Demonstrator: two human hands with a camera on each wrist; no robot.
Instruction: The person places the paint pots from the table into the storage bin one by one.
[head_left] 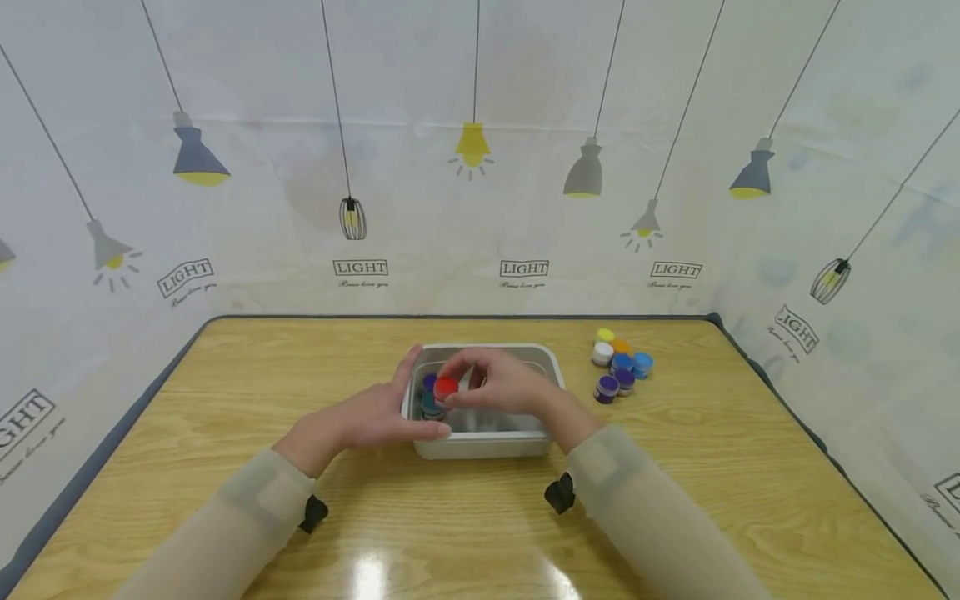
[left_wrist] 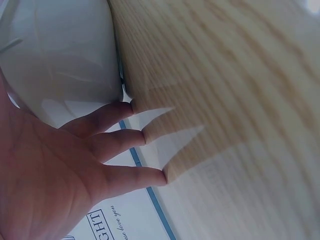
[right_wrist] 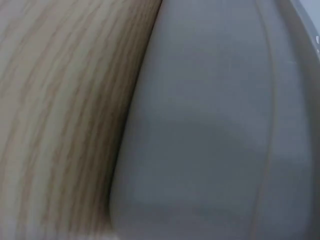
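Observation:
My right hand pinches a small paint jar with a red lid inside the left end of a pale rectangular metal container. Close by in the container are a jar with a teal lid and one with a purple lid, both partly covered. My left hand lies against the container's left side, thumb along the front rim. Its fingers are straight and spread, tips down at the table in the left wrist view. The container's outer wall fills much of the right wrist view, which leaves the right hand out.
On the wooden table, right of the container, several more jars stand in a cluster, among them a yellow-lidded jar, a white jar, a light blue jar and a purple jar. A lamp-patterned wall covering surrounds the table.

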